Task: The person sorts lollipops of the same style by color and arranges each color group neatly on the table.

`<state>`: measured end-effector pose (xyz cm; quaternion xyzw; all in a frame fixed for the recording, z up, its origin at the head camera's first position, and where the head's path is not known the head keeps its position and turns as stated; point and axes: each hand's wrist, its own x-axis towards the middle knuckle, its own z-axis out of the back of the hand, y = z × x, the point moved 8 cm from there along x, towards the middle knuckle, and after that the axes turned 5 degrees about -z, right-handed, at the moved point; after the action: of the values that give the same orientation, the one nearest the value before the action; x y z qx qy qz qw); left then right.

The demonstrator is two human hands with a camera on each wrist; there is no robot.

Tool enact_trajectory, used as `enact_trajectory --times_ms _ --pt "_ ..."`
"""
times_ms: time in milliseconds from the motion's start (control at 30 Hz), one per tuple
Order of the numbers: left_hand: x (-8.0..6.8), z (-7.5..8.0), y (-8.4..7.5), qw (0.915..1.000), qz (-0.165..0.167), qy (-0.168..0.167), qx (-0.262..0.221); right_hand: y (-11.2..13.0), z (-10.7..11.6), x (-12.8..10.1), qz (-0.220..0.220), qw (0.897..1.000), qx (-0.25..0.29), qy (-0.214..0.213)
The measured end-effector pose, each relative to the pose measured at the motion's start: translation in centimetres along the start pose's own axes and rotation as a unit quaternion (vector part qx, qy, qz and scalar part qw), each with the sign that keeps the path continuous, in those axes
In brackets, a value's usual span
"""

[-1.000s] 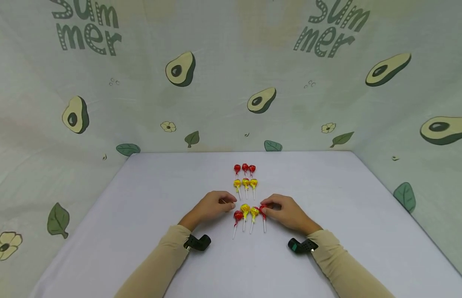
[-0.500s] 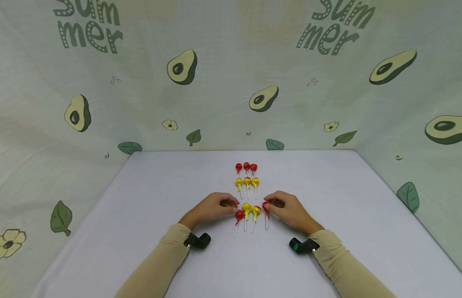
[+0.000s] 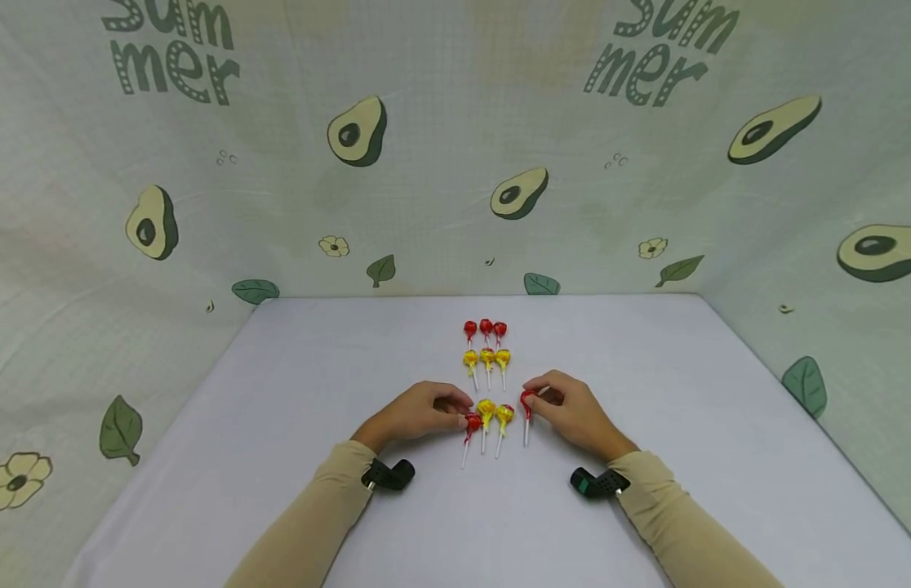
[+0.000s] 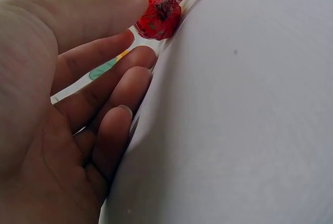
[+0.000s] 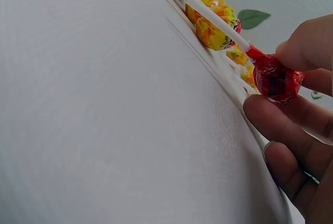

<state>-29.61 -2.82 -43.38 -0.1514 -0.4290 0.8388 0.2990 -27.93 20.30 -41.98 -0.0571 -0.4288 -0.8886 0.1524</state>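
Observation:
My right hand [image 3: 569,410] pinches a red-wrapped lollipop [image 5: 278,81] by its head, between thumb and fingers. Its white stick points toward me, to the right of two yellow lollipops. On the left, a second red lollipop [image 4: 161,18] lies with its stick toward me. My left hand [image 3: 424,410] holds this one's head at its thumb tip and forefinger; the other fingers curl loosely near the tabletop. Between the hands lie a yellow lollipop [image 3: 486,411] and, just right of it, another yellow lollipop [image 3: 504,415].
Farther back on the white table [image 3: 338,343] lies a row of yellow lollipops [image 3: 487,357], with a row of red lollipops [image 3: 486,327] behind it. A printed cloth [image 3: 426,163] hangs behind the table.
My right hand has shifted the red lollipop slightly right and away from me, apart from the yellow ones. My left thumb has come down to the left red lollipop's head.

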Motion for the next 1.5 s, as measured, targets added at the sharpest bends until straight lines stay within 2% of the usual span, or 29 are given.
enact_trajectory --times_ms 267,500,833,1233,1500 --pt "0.07 -0.21 0.27 1.0000 0.006 0.003 0.005 -0.05 0.29 0.13 -0.006 1.000 0.010 -0.012" --pt "-0.11 -0.32 -0.14 0.9999 0.010 -0.006 -0.001 -0.07 0.40 0.15 0.000 1.000 0.016 -0.025" --pt "-0.02 -0.46 -0.04 0.9998 0.004 -0.018 -0.002 -0.14 0.64 0.26 -0.004 0.998 0.055 -0.042" --pt "-0.05 -0.52 -0.20 0.9997 0.007 -0.023 -0.006 -0.58 0.81 0.38 -0.022 0.992 0.119 -0.035" --pt "-0.07 -0.48 -0.34 0.9998 0.002 -0.021 -0.003 -0.43 0.82 0.40 -0.026 0.990 0.134 -0.032"
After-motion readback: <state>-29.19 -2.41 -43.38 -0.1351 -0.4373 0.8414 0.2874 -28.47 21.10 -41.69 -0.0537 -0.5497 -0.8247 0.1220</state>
